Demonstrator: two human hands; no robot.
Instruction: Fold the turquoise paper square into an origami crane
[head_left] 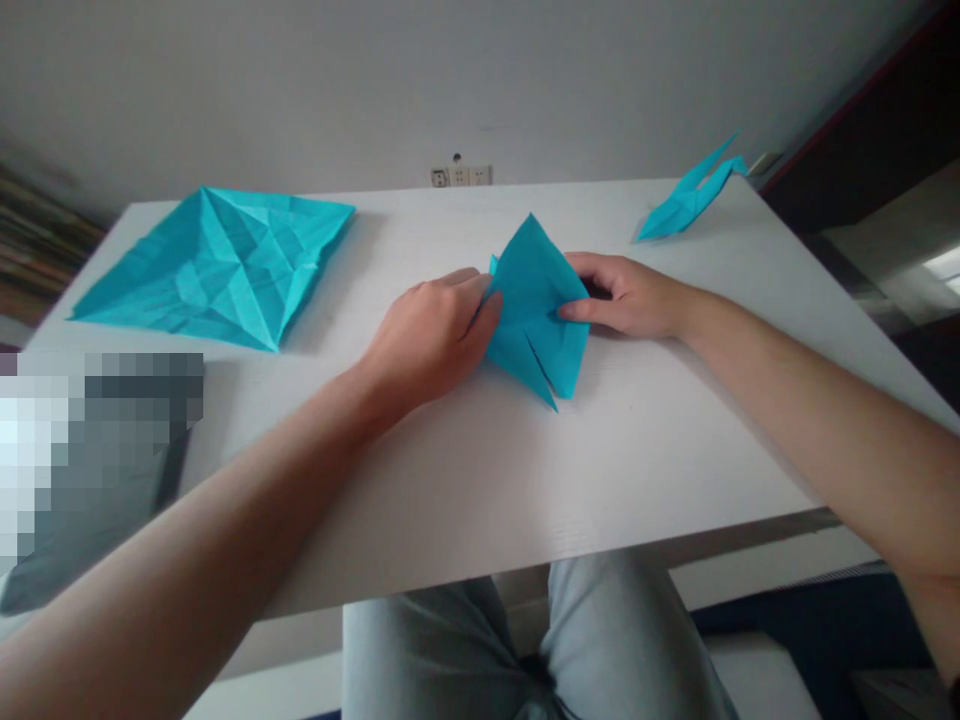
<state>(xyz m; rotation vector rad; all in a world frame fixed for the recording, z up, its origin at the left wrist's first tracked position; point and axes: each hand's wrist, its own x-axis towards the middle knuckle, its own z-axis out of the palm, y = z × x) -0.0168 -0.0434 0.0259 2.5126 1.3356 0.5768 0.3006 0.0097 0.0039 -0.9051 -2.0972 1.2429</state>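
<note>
A folded sheet of turquoise origami paper (534, 280) is held up between my two hands over the middle of the table. It has a kite-like outline, with a point at the top and a dark slit between two flaps at the bottom. My left hand (444, 325) grips its left edge, thumb in front and the other fingers behind. On the right edge my right hand (626, 295) pinches the paper, its thumb on the front face and its fingertips partly hidden behind. The back of the paper is out of sight.
A creased, unfolded turquoise sheet (225, 265) lies at the table's back left. A folded paper crane (690, 195) stands near the back right corner. A grey, partly pixelated object (112, 480) is at the left. Wall sockets (460, 177) show behind the white table (480, 490).
</note>
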